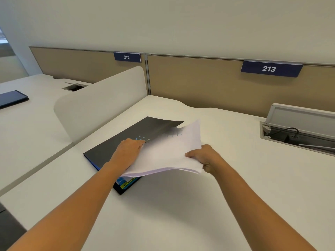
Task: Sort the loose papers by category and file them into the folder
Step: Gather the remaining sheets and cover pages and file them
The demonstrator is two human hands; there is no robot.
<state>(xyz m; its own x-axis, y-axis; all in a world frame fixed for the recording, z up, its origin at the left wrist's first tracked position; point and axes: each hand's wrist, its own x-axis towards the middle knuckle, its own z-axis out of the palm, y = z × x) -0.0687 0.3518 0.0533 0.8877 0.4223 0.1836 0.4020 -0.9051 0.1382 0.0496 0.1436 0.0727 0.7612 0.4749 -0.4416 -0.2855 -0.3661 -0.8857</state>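
Single head-worn view, facing forward and down. Desk (181, 205) close, filling lower frame; partition (199, 82) crosses the middle.

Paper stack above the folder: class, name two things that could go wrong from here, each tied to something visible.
1. The left hand and right hand hold the paper stack only at its side edges, and its near edge sags and fans; sheets could slip loose.
2. The folder lies shut underneath; freeing a hand to open it would likely weaken the grip.
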